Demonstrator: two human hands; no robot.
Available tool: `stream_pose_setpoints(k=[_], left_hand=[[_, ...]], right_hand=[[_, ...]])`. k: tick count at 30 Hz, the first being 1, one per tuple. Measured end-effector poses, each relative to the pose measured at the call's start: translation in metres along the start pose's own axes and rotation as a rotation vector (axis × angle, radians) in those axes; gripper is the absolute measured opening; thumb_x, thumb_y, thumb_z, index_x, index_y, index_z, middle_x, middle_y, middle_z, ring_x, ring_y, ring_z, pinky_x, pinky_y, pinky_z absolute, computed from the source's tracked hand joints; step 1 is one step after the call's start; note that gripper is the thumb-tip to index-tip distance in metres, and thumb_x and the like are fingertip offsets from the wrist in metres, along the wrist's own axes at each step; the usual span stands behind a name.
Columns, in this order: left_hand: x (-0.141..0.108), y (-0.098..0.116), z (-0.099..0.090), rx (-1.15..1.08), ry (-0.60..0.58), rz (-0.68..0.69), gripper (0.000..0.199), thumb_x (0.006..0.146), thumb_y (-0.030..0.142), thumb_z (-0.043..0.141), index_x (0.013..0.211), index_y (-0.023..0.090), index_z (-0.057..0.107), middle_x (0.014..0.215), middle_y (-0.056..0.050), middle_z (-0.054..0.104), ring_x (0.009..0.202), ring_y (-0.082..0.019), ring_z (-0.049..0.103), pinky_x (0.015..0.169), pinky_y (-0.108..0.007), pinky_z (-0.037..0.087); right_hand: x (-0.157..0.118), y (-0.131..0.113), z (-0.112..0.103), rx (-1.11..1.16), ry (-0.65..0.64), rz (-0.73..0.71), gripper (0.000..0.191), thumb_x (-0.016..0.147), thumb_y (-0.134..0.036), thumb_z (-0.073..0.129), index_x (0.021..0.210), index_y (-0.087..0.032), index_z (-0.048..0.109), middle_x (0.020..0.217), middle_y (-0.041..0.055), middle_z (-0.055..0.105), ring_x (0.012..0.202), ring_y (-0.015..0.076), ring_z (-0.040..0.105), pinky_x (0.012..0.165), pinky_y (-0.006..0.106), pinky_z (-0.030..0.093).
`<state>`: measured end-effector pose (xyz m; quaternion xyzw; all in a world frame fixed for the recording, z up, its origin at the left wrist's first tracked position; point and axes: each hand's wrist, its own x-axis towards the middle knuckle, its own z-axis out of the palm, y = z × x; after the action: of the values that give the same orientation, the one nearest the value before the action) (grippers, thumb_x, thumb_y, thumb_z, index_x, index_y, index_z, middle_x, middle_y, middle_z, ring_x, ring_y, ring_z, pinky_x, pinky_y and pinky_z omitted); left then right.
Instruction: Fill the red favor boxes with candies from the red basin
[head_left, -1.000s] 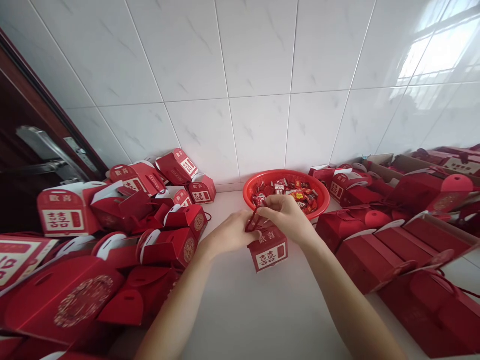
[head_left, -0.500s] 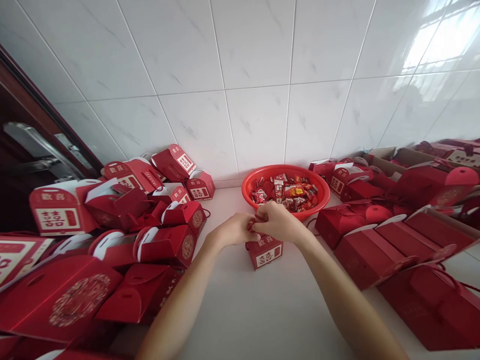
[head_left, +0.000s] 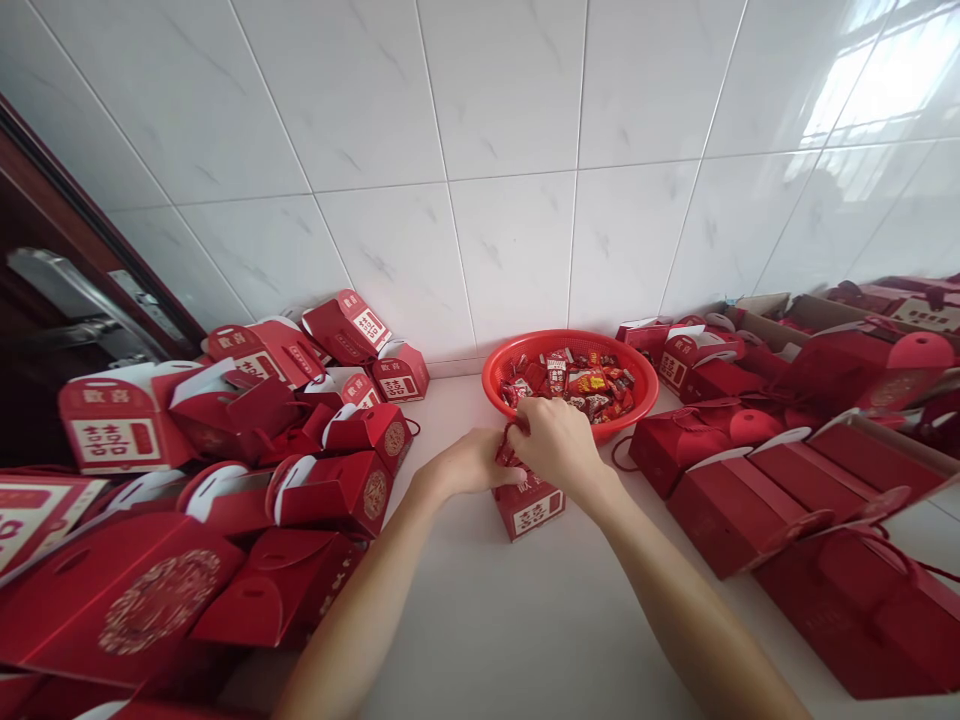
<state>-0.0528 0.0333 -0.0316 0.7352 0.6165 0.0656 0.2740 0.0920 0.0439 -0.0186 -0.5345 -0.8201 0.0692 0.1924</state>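
Note:
A small red gift box with white-and-gold lettering stands upright on the white surface in front of me. My left hand is closed on its top from the left, thumb pressed on the upper flap. At the top of the box, my right hand pinches a red cord, its fingers curled and partly hidden behind the knuckles. Just behind the hands sits a red plastic basket holding wrapped sweets.
Several red gift boxes are piled on the left, some with flaps up. More boxes stand in rows on the right, with open cardboard cartons behind. A tiled wall closes off the back; a door handle is at far left.
My right hand has turned and drawn slightly up, and the red cord now shows between my hands. The box and left hand stay nearly in place.

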Motion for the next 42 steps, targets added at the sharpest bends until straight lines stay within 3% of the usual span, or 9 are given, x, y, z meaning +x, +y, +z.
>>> stream_pose_setpoints(k=[10, 17, 19, 21, 23, 26, 31, 36, 42], left_hand=[[0.0, -0.002, 0.0, -0.053, -0.016, -0.032, 0.031, 0.069, 0.045, 0.069, 0.072, 0.021, 0.05, 0.068, 0.004, 0.055, 0.064, -0.015, 0.051, 0.052, -0.026, 0.032], [-0.01, -0.001, -0.014, -0.112, -0.054, 0.071, 0.039, 0.07, 0.056, 0.073, 0.07, 0.021, 0.055, 0.068, 0.004, 0.059, 0.069, -0.017, 0.057, 0.057, -0.026, 0.038], [-0.016, -0.005, -0.021, -0.145, -0.059, 0.157, 0.041, 0.069, 0.059, 0.075, 0.084, 0.022, 0.064, 0.085, 0.002, 0.068, 0.084, -0.021, 0.064, 0.07, -0.028, 0.047], [-0.023, -0.008, -0.027, -0.164, -0.025, 0.236, 0.057, 0.067, 0.059, 0.078, 0.111, 0.026, 0.066, 0.115, -0.001, 0.069, 0.109, -0.025, 0.063, 0.093, -0.032, 0.048], [-0.028, -0.009, -0.03, -0.157, 0.051, 0.27, 0.081, 0.066, 0.06, 0.08, 0.136, 0.029, 0.053, 0.143, -0.005, 0.056, 0.131, -0.028, 0.052, 0.109, -0.038, 0.041], [-0.033, -0.005, -0.029, -0.134, 0.148, 0.3, 0.1, 0.067, 0.06, 0.08, 0.151, 0.03, 0.035, 0.16, -0.008, 0.035, 0.144, -0.031, 0.037, 0.117, -0.044, 0.034], [-0.032, 0.005, -0.027, -0.206, 0.112, 0.414, 0.08, 0.075, 0.05, 0.078, 0.145, 0.026, 0.047, 0.153, -0.008, 0.047, 0.141, -0.028, 0.043, 0.118, -0.043, 0.034], [-0.032, 0.006, -0.026, -0.242, 0.189, 0.445, 0.066, 0.078, 0.043, 0.076, 0.138, 0.024, 0.055, 0.143, -0.007, 0.057, 0.134, -0.027, 0.051, 0.114, -0.042, 0.039], [-0.033, 0.01, -0.025, -0.245, 0.238, 0.491, 0.051, 0.083, 0.041, 0.072, 0.129, 0.023, 0.061, 0.134, -0.005, 0.062, 0.125, -0.024, 0.055, 0.107, -0.034, 0.043]], right_hand=[[0.002, 0.009, -0.005, 0.281, -0.038, -0.06, 0.022, 0.079, -0.017, 0.056, 0.057, -0.019, 0.051, 0.058, -0.0003, 0.054, 0.057, 0.0125, 0.043, 0.054, 0.027, 0.024], [0.001, 0.017, -0.015, 0.46, -0.022, -0.15, 0.022, 0.078, -0.013, 0.057, 0.057, -0.017, 0.057, 0.057, -0.0019, 0.056, 0.055, 0.0106, 0.042, 0.054, 0.025, 0.028], [0.0, 0.021, -0.02, 0.54, -0.03, -0.188, 0.02, 0.079, -0.014, 0.057, 0.06, -0.017, 0.062, 0.06, -0.0009, 0.06, 0.057, 0.011, 0.048, 0.055, 0.025, 0.031], [-0.003, 0.025, -0.027, 0.638, -0.028, -0.23, 0.017, 0.081, -0.016, 0.058, 0.066, -0.015, 0.067, 0.064, 0.0003, 0.065, 0.06, 0.012, 0.053, 0.058, 0.024, 0.036], [-0.006, 0.027, -0.034, 0.719, -0.011, -0.271, 0.016, 0.082, -0.018, 0.059, 0.071, -0.015, 0.069, 0.067, 0.0007, 0.066, 0.063, 0.0125, 0.055, 0.06, 0.024, 0.039], [-0.011, 0.026, -0.044, 0.756, 0.026, -0.315, 0.017, 0.083, -0.019, 0.058, 0.074, -0.014, 0.07, 0.066, 0.0004, 0.065, 0.063, 0.0123, 0.054, 0.059, 0.024, 0.039], [-0.016, 0.023, -0.051, 0.73, 0.069, -0.311, 0.018, 0.086, -0.021, 0.056, 0.074, -0.014, 0.069, 0.066, 0.0001, 0.064, 0.062, 0.0122, 0.052, 0.059, 0.024, 0.038], [-0.014, 0.025, -0.049, 0.69, 0.149, -0.256, 0.02, 0.085, -0.022, 0.056, 0.069, -0.016, 0.065, 0.063, -0.0001, 0.06, 0.063, 0.0126, 0.048, 0.06, 0.025, 0.036], [-0.014, 0.026, -0.047, 0.793, 0.096, -0.251, 0.022, 0.089, -0.024, 0.049, 0.068, -0.018, 0.052, 0.062, -0.0021, 0.052, 0.058, 0.0111, 0.045, 0.053, 0.025, 0.033]])
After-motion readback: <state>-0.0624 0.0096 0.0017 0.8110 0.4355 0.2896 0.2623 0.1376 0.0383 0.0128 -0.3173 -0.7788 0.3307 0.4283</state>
